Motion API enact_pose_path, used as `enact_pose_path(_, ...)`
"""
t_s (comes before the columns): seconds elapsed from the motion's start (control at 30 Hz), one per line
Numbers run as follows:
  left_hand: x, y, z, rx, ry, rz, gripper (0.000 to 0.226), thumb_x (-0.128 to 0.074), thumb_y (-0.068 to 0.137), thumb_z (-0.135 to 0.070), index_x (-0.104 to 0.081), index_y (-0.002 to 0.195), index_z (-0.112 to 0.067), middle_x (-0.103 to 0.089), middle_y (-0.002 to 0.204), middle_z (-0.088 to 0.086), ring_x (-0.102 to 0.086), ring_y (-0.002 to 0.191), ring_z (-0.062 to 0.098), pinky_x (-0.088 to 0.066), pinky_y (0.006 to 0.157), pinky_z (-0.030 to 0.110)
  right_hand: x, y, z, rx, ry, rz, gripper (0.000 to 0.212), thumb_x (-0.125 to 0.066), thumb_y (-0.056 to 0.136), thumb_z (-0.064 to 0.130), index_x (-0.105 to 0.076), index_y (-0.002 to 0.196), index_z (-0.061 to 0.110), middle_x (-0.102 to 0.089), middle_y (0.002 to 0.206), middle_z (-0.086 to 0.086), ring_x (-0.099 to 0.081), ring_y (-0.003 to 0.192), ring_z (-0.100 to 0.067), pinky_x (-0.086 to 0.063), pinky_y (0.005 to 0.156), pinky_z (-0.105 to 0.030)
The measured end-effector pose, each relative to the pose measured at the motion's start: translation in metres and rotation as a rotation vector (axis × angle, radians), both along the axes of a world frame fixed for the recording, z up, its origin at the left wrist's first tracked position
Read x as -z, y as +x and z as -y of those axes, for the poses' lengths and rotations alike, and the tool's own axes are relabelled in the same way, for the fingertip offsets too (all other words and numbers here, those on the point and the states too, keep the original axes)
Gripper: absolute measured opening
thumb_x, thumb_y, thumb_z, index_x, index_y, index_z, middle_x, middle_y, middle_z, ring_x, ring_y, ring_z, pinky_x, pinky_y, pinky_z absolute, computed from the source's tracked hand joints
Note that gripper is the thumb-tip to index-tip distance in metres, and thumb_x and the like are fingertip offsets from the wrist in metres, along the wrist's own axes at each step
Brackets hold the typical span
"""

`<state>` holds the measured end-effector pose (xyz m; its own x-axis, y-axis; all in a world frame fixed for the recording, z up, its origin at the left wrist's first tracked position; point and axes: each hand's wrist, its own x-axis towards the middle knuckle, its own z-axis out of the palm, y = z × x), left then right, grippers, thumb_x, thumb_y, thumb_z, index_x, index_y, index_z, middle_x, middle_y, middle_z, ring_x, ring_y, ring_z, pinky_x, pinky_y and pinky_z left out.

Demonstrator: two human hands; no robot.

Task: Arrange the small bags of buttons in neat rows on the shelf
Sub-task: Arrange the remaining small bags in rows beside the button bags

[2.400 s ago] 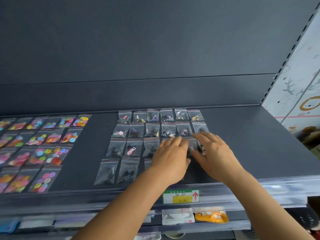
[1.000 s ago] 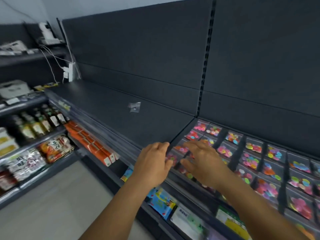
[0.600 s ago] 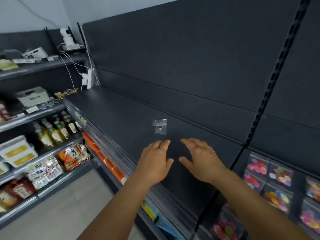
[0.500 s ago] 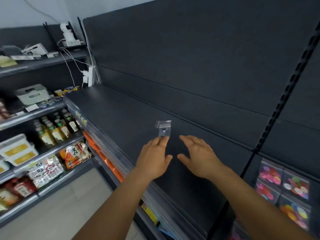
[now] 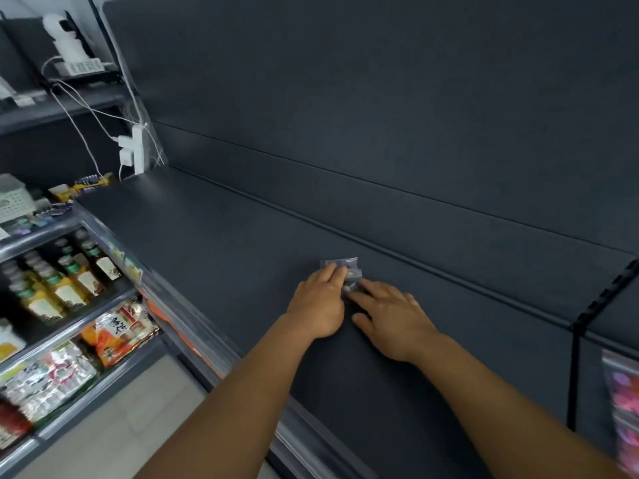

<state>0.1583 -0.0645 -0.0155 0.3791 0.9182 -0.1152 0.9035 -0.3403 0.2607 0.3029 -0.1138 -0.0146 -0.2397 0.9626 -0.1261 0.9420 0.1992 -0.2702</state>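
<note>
- We see one small clear bag (image 5: pixel 345 271) lying flat on the dark shelf (image 5: pixel 214 236), a bit past frame centre, near the groove where the shelf meets the back panel (image 5: pixel 380 98).
- Contents blurred; we make out a couple of small pale round bits, prob. buttons, can't tell more.
- Left hand (image 5: pixel 320 304) comes in from 7 o'clock, palm down, fingers held together and fairly straight, tips resting on the bag's left part.
- Right hand (image 5: pixel 390 314) comes in from 5 o'clock, palm down, fingers slightly spread, index tip touching the bag's lower right corner; thumb sticks out toward the left hand.
- Whether either hand actually pinches the bag: can't tell, the fingers cover the contact.
- The two hands sit just beside each other, bag at their 12 o'clock.
- At 9 o'clock, lower shelves w/ bottles (image 5: pixel 58 271) and snack packets (image 5: pixel 117 330).
- At 10–11 o'clock, a white power strip (image 5: pixel 136 150) w/ cables hangs by the shelf's far end; a white device (image 5: pixel 65 38) sits above it.
- At 4 o'clock, frame edge, a strip of bags w/ pink and purple discs (image 5: pixel 624 402), blurred.
</note>
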Motion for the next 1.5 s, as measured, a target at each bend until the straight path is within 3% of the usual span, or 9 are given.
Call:
enact_pose_path(0.3,0.005,-0.016,-0.034,0.205,0.064,-0.031,0.055,-0.032,0.097,-0.023,-0.017,0.150,-0.024,-0.019,0.153,-0.005,-0.022,0.135,0.020,-0.019,0.112,0.035,-0.005,0.007,0.002,0.415,0.058,0.062,0.043,-0.034,0.098,0.041,-0.042,0.138,0.027,-0.035,0.148,0.003,-0.029,0.137,-0.020,-0.026,0.111,-0.037)
enact_pose_path(0.53,0.004,-0.023,-0.030,0.493,-0.017,0.282,0.031,-0.036,0.099,-0.016,-0.053,0.124,-0.021,-0.046,0.142,-0.009,-0.027,0.140,0.008,-0.023,0.111,0.027,-0.001,0.000,-0.006,0.705,0.164,-0.072,0.029,-0.044,0.095,0.033,-0.060,0.104,0.010,-0.058,0.115,-0.009,-0.046,0.114,-0.029,-0.041,0.084,-0.031)
enact_pose_path(0.63,0.005,-0.019,-0.027,0.347,0.050,0.358,0.027,-0.044,0.098,-0.025,-0.053,0.123,-0.017,-0.051,0.132,-0.003,-0.042,0.127,0.016,-0.035,0.103,0.028,-0.003,-0.005,-0.012,0.834,0.174,-0.147,0.039,-0.049,0.093,0.037,-0.051,0.121,0.008,-0.051,0.125,-0.012,-0.038,0.122,-0.031,-0.036,0.095,-0.034)
enact_pose_path(0.73,0.005,-0.014,-0.022,0.096,0.132,0.205,0.046,-0.042,0.097,-0.044,-0.046,0.132,-0.014,-0.044,0.130,0.005,-0.037,0.121,0.024,-0.033,0.100,0.033,-0.003,-0.009,-0.020,0.909,0.123,-0.161,0.047,-0.051,0.091,0.039,-0.046,0.127,0.008,-0.044,0.131,-0.014,-0.033,0.124,-0.032,-0.035,0.098,-0.038)
enact_pose_path(0.83,0.009,-0.010,-0.019,0.056,0.133,0.116,0.057,-0.046,0.090,-0.056,-0.048,0.128,-0.014,-0.041,0.127,0.006,-0.034,0.119,0.025,-0.031,0.101,0.034,0.001,-0.011,-0.032,0.974,0.058,-0.211,0.042,-0.057,0.086,0.035,-0.053,0.118,0.008,-0.053,0.122,-0.015,-0.045,0.117,-0.033,-0.042,0.088,-0.036)
enact_pose_path(1.0,0.008,-0.004,-0.024,0.034,0.036,0.256,0.042,-0.061,0.086,-0.047,-0.056,0.116,-0.019,-0.045,0.122,0.004,-0.038,0.116,0.026,-0.035,0.097,0.033,-0.006,-0.015,-0.035,0.971,0.024,-0.336,0.005,-0.059,0.079,0.015,-0.064,0.080,0.017,-0.066,0.081,-0.006,-0.058,0.071,-0.023,-0.044,0.059,-0.025)
enact_pose_path(1.2,0.001,0.006,-0.016,0.113,-0.140,0.568,0.012,-0.064,0.084,-0.023,-0.059,0.094,-0.018,-0.063,0.090,-0.003,-0.058,0.089,0.018,-0.044,0.068,0.026,-0.008,-0.015,-0.002,0.989,0.175,-0.649,0.004,-0.057,0.085,0.013,-0.060,0.084,0.017,-0.059,0.076,0.001,-0.051,0.065,-0.013,-0.038,0.051,-0.022)
enact_pose_path(1.33,-0.019,0.024,0.006,0.124,-0.326,0.832,0.006,-0.065,0.081,-0.015,-0.060,0.083,-0.019,-0.056,0.066,-0.012,-0.048,0.054,0.004,-0.036,0.046,0.013,-0.021,-0.006,0.034,1.095,0.283,-0.959,0.007,-0.060,0.080,0.008,-0.058,0.083,0.013,-0.061,0.068,-0.001,-0.053,0.062,-0.015,-0.047,0.060,-0.031)
enact_pose_path(1.5,-0.036,0.062,0.055,0.267,-0.439,0.864,0.004,-0.061,0.083,-0.016,-0.062,0.086,-0.014,-0.062,0.071,-0.002,-0.050,0.057,0.010,-0.041,0.054,0.025,-0.039,0.018,0.090,1.133,0.402,-1.204,0.020,-0.063,0.083,0.002,-0.064,0.098,0.015,-0.071,0.087,-0.002,-0.065,0.074,-0.011,-0.054,0.069,-0.024)
